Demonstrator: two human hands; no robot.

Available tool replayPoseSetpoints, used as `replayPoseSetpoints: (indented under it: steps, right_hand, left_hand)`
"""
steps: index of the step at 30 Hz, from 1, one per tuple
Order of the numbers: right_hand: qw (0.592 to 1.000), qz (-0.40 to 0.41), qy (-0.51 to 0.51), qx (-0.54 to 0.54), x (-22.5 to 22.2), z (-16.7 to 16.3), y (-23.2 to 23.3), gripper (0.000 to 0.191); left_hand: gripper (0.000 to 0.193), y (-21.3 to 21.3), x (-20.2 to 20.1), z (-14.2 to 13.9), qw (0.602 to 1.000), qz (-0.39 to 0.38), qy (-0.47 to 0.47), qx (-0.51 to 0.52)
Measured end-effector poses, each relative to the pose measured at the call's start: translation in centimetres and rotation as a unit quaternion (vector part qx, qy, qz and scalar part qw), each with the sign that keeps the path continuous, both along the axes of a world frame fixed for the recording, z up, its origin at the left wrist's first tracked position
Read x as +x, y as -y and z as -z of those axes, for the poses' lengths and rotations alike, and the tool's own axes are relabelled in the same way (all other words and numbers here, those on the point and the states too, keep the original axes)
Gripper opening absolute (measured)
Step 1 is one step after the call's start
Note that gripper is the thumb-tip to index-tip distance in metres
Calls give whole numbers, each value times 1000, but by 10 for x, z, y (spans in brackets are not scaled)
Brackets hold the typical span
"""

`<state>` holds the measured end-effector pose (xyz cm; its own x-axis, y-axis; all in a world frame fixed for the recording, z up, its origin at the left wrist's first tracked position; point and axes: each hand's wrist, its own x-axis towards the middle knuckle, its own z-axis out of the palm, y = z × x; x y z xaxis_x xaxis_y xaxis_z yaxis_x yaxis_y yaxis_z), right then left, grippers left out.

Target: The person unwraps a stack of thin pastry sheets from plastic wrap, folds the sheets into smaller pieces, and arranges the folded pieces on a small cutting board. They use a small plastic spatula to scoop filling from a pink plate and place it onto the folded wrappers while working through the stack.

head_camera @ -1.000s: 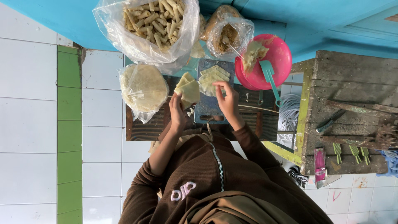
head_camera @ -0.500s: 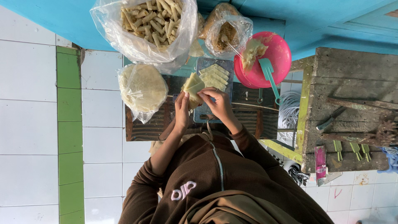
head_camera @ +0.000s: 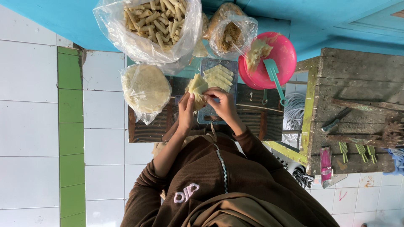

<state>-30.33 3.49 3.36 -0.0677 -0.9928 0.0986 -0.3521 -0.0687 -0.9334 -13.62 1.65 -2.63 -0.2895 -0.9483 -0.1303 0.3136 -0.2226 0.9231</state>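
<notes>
Both hands are up over the grey board (head_camera: pixel 205 115) now. The left hand (head_camera: pixel 185 112) cups a pale yellow wrapper (head_camera: pixel 197 86) from below, fingers closed behind it. The right hand (head_camera: pixel 221 103) comes in from the side and pinches the wrapper's edge between thumb and fingertips. So the wrapper sits between the two hands, lifted just off the board, near its left side.

To my eye this is a folding step, and the way to do it well is to keep the left hand steady as a cradle while the right presses the edge down flat and tight. A loose pinch would probably let the fold spring back. The sheet looks thin, so a gentle squeeze seems wiser than a tug.

The wrapper itself is soft, creamy yellow, creased into a rough fan of layers, corners pointing up and away from the wrists. I cannot tell whether any filling is inside.

Just beside it, farther up the board, lie finished folded pieces (head_camera: pixel 218 77) in a neat overlapping row, the same colour. Left of the hands is a bag of round flat sheets (head_camera: pixel 145 89). Above that, a big clear bag of rolled sticks (head_camera: pixel 154 21). To the right is a smaller bag with brown filling (head_camera: pixel 230 34), then a pink bowl (head_camera: pixel 287 52) with a teal spatula (head_camera: pixel 274 77) resting in it. A weathered wooden bench (head_camera: pixel 357 80) stands well apart at the right.
</notes>
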Motion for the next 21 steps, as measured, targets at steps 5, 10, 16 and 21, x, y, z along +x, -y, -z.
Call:
replayPoseSetpoints:
  steps: [5, 10, 16, 21]
  right_hand:
    - [986, 22, 138, 89, -13, 43, -8, 12]
    - [866, 146, 448, 165, -38, 80, -10, 17]
    - [678, 174, 676, 228, -70, 92, -8, 30]
    - [777, 221, 566, 163, -86, 83, -3, 21]
  left_hand:
    - [34, 0, -5, -7, 999, 24, -27, 19]
    - [28, 1, -4, 12, 993, 25, -79, 86]
    - [29, 4, 1, 17, 982, 18, -99, 157]
    - [28, 6, 5, 13, 978, -6, -100, 184]
